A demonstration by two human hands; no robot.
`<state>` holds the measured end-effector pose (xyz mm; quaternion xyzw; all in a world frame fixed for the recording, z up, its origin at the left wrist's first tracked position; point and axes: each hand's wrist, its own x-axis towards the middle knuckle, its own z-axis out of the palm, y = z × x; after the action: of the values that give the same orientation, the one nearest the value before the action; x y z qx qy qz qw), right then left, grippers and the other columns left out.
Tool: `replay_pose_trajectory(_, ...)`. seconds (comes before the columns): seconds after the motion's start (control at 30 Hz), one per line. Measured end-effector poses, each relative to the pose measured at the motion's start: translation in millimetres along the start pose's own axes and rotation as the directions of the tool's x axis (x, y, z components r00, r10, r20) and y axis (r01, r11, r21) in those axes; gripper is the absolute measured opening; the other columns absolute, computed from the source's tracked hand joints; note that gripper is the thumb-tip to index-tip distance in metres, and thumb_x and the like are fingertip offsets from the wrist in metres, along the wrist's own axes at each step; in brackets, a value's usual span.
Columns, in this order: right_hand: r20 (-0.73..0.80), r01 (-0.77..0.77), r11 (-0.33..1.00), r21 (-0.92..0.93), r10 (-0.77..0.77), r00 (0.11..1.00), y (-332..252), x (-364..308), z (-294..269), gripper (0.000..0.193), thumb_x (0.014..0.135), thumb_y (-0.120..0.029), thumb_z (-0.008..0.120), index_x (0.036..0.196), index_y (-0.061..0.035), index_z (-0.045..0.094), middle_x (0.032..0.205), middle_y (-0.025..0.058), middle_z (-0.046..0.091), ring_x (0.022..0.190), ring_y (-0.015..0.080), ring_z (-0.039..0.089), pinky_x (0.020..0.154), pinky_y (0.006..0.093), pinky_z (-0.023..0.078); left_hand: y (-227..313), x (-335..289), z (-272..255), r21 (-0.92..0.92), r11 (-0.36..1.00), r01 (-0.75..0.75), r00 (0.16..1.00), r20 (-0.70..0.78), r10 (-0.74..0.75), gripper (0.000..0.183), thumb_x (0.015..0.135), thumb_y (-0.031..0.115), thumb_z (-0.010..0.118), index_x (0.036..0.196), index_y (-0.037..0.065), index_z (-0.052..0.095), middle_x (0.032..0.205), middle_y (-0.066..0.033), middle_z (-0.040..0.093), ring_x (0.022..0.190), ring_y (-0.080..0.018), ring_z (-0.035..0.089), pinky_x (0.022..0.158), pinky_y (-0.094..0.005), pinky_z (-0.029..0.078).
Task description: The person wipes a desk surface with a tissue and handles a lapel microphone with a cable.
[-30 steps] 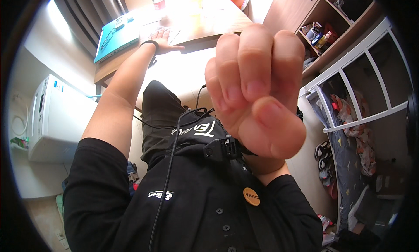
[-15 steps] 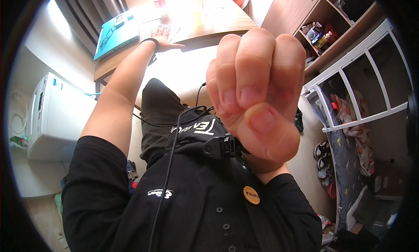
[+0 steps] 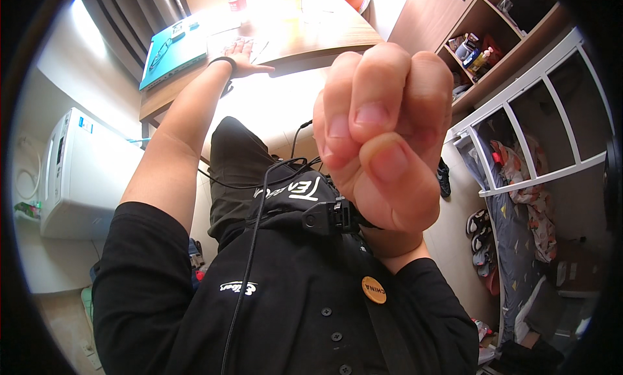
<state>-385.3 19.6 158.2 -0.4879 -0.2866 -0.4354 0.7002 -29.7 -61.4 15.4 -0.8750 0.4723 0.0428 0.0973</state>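
Note:
My left hand [image 3: 241, 61] rests with spread fingers on the near edge of the wooden table [image 3: 324, 44], holding nothing. A dark band [image 3: 224, 62] circles that wrist. Beside it lies a teal flat box or folder [image 3: 170, 55] with a pair of dark-framed glasses [image 3: 159, 55] on top. Close to the camera, my right hand [image 3: 389, 138] is raised, its fingers curled and the thumb pressed against the fingertips. No object shows in it. Part of its palm is hidden behind the fingers.
A black cable [image 3: 256, 238] runs down my front, past a black buckle [image 3: 321, 218]. On the left stands a white appliance [image 3: 91, 174]. To the right are a white bed-frame rail [image 3: 545, 180], bedding [image 3: 509, 251], shoes [image 3: 480, 242] and a wooden shelf [image 3: 448, 57] with small items.
The thumb of my right hand has risen slightly and now presses against the fingertips, while the hand has shifted a little. My left hand has not moved.

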Motion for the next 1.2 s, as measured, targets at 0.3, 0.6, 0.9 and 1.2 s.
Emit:
replay_pose_trajectory(0.3,0.142,0.185,0.980,0.074,-0.194,0.971,-22.6,-14.0,3.3,0.011,0.086,0.002,0.060,0.084,-0.0058,0.052,0.083,0.0108,0.060,0.070,0.0191,0.059,0.060,0.0285,0.053,25.8,36.2,7.8,0.018,0.998,-0.066,0.998,-0.010,0.066,0.129,0.071,0.092,0.048,0.160,0.009,0.003,0.167,-0.0148,-0.003,0.154,-0.0298,-0.004,0.124,-0.0468,0.002)
replay_pose_trajectory(0.6,0.036,0.221,0.973,-0.063,-0.219,0.975,-48.9,-22.2,58.8,0.034,0.086,0.005,0.053,0.056,-0.0086,0.047,0.070,0.0098,0.067,0.055,0.0186,0.058,0.048,0.0246,0.048,-8.9,53.6,36.5,0.021,1.000,-0.016,0.997,-0.078,0.017,0.133,0.065,0.096,0.049,0.161,0.015,0.006,0.166,-0.0175,0.002,0.154,-0.0341,0.001,0.123,-0.0509,0.007)
replay_pose_trajectory(0.9,0.232,0.281,0.951,0.127,-0.304,0.924,-34.5,-15.3,41.0,0.023,0.085,0.011,0.051,0.065,0.0065,0.060,0.067,0.0190,0.061,0.055,0.0249,0.060,0.054,0.0314,0.054,-13.4,50.7,39.1,0.027,1.000,-0.002,0.998,-0.067,0.004,0.134,0.063,0.097,0.048,0.161,0.016,0.006,0.166,-0.0173,0.001,0.154,-0.0342,0.001,0.123,-0.0526,0.007)
replay_pose_trajectory(1.2,0.421,0.253,0.959,0.127,-0.283,0.862,-46.0,-3.0,29.8,0.028,0.084,0.007,0.054,0.059,-0.0042,0.051,0.069,0.0131,0.064,0.056,0.0209,0.059,0.051,0.0269,0.051,-11.3,47.1,32.4,0.034,0.999,-0.009,0.998,-0.065,0.011,0.132,0.065,0.096,0.050,0.161,0.016,0.006,0.166,-0.0166,0.001,0.154,-0.0340,0.002,0.123,-0.0519,0.009)
